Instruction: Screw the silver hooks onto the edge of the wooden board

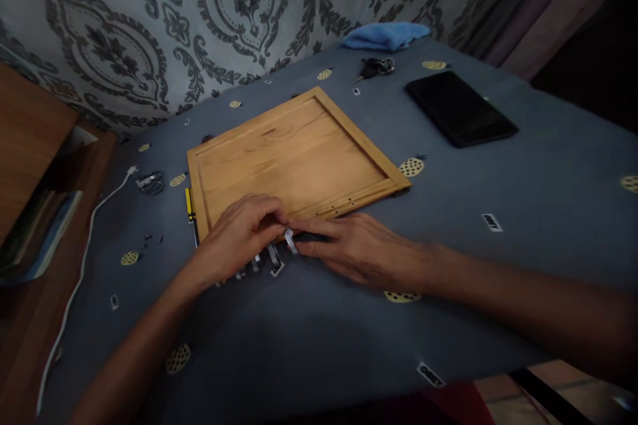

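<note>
Tabletop (pixel 538 212), metal piece (pixel 290 242) at left hand (pixel 246 236)

Bare left hand (pixel 242 239), right hand (pixel 369 252); forearms (pixel 498 285) bare, fingers (pixel 316 226) slender.

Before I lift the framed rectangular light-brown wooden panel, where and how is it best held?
Probably by its raised right border, coming from the right: the panel lies flat, and this border offers a straight edge, while the left hand, the right hand and small curved silver metal pieces crowd its near side.

Smooth wooden panel (pixel 299 159) (shiny metal piece (pixel 290 241))
</note>
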`<state>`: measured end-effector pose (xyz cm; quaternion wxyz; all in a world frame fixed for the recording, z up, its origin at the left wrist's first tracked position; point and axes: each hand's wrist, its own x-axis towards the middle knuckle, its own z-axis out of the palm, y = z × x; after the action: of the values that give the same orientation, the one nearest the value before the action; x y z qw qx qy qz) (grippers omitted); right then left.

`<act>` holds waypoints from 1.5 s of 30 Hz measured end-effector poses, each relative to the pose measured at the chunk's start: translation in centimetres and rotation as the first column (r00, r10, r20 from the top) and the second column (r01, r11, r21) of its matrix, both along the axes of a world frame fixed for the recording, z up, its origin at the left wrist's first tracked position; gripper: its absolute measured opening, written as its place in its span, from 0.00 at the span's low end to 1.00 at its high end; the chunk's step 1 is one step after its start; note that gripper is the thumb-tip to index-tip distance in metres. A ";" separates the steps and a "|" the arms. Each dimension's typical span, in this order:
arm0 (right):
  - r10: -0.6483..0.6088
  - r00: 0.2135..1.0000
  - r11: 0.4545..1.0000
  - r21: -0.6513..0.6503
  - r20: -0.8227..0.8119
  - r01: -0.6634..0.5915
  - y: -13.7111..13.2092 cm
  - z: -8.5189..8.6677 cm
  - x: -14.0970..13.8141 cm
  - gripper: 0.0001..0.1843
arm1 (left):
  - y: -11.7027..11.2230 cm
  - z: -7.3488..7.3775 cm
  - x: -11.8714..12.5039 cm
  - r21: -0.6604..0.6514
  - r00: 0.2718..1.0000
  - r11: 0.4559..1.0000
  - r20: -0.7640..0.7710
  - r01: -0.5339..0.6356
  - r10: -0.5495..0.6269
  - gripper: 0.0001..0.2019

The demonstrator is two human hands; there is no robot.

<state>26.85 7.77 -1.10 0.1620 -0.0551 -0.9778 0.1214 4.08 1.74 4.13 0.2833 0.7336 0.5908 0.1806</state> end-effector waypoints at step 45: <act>0.012 0.999 0.999 -0.043 -0.040 -0.014 0.2 -1.0 -0.1 0.23 | -1.4 -1.6 -13.9 -0.062 0.749 0.756 -0.214 -0.651 0.627 0.16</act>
<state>26.80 7.93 -2.07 0.1793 -0.0499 -0.9718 0.1446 -9.86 0.36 2.57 0.1978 0.4792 0.8400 0.1602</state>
